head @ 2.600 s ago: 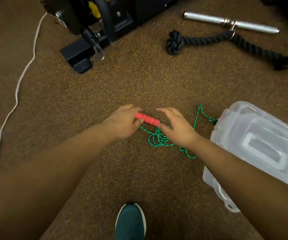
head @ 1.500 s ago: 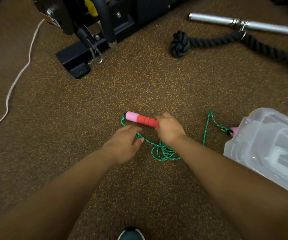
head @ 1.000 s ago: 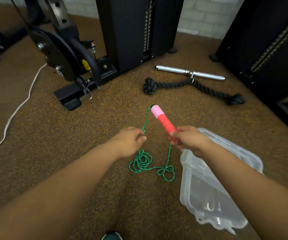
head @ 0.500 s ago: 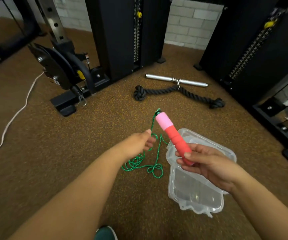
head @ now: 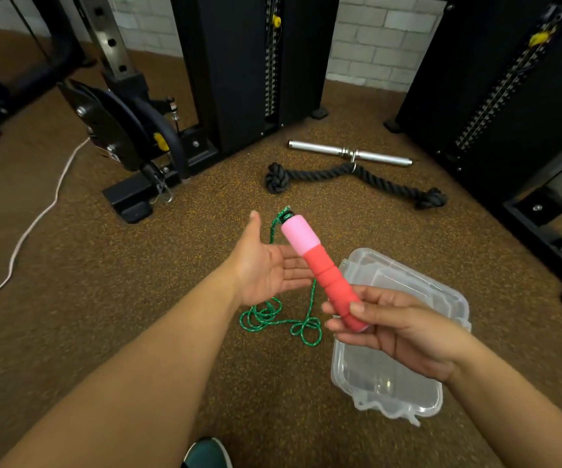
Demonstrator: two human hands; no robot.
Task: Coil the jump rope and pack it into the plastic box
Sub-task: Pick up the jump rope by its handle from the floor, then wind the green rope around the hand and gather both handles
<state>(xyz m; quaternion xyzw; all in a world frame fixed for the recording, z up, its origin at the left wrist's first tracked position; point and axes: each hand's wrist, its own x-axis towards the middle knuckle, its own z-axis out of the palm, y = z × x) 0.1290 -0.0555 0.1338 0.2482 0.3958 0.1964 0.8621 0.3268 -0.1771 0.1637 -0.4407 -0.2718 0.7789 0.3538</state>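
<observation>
The right hand [head: 397, 329] gripped the red-and-pink handle [head: 320, 268] tilted above the clear box [head: 441, 298]; its green rope [head: 279, 319] lay looped on the floor [head: 104, 282]. The left hand [head: 266, 265] was spread flat.

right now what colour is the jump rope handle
The handle is pale pink at the cord end and coral red below, clearest in the head view.

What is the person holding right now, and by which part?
The right hand grips the jump rope's handle by its red lower end; the pink end points up. The left hand is open and holds nothing.
</observation>
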